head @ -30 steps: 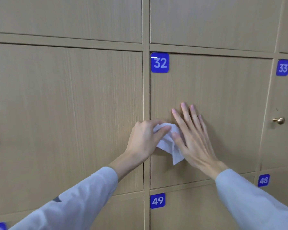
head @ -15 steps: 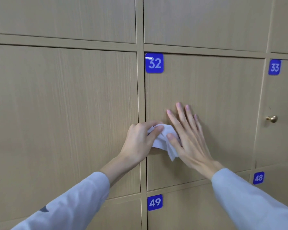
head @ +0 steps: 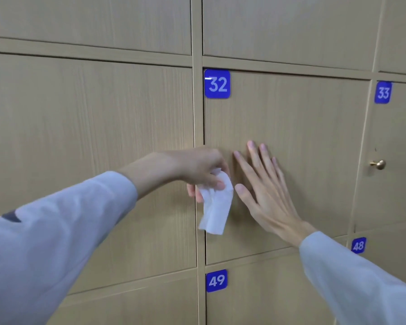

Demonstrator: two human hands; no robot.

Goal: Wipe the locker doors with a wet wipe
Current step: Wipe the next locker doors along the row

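A white wet wipe point(head: 217, 205) hangs from my left hand point(head: 197, 167), pinched between thumb and fingers near the left edge of locker door 32 point(head: 302, 127). Its loose end dangles down in front of the door. My right hand point(head: 260, 181) lies flat on door 32 with straight, spread fingers, just right of the wipe and not touching it. The door is light wood with a blue number plate "32" point(head: 217, 83) at its upper left corner.
More wooden locker doors surround it: a plain one to the left point(head: 89, 146), door 49 point(head: 216, 280) below, door 33 point(head: 383, 92) to the right with a brass knob point(head: 378, 164), and door 48 point(head: 358, 245) at lower right.
My left hand has lifted the wipe out from under my right hand, and it now hangs free. My right hand stays flat on door 32, now bare against the wood.
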